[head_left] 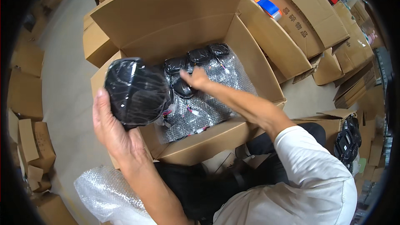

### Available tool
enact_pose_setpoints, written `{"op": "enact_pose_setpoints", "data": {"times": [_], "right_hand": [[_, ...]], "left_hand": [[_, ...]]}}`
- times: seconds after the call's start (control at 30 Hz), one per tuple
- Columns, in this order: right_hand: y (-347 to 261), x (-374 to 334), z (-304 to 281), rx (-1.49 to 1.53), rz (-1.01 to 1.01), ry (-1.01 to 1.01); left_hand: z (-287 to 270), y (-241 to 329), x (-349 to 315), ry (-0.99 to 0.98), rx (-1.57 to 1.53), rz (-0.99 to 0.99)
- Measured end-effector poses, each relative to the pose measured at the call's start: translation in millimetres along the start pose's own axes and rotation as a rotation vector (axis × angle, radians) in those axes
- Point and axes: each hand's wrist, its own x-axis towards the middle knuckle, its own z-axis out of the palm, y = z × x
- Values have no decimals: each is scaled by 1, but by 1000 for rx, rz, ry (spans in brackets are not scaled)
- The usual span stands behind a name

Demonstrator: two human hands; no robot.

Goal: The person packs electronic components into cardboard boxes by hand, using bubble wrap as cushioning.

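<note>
My left hand (109, 121) grips a large rounded black part (135, 93) wrapped in clear plastic, raised over the left side of an open cardboard box (200, 143). My right hand (196, 78) is inside the box, fingers apart, beside a smaller black part (183, 88); whether it touches that part is unclear. Along the box's far side sit more wrapped black parts (176, 64), with thin coloured wires (191, 110) coming from some. Bubble wrap (212, 104) lies under them. The large part hides the box's left inner corner.
A tall flap (171, 12) stands up at the box's far side. Other cartons (271, 37) crowd the right, one with a blue and orange tape dispenser (268, 7). Loose bubble wrap (108, 193) lies at the lower left. More black parts (346, 141) are in a carton at right.
</note>
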Motion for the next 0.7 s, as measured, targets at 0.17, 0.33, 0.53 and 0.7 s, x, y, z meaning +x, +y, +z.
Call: {"op": "enact_pose_setpoints", "data": {"times": [0.17, 0.33, 0.53, 0.7], "right_hand": [[-109, -101, -154, 1200, -597, -885], [-49, -63, -140, 1120, -379, -617], [145, 27, -53, 966, 118, -137], [107, -2, -47, -63, -1, 98]], "left_hand": [[17, -22, -11, 19, 173, 51], [35, -36, -26, -84, 402, -13], [63, -41, -39, -196, 364, -112], [31, -67, -15, -295, 381, -99]]}}
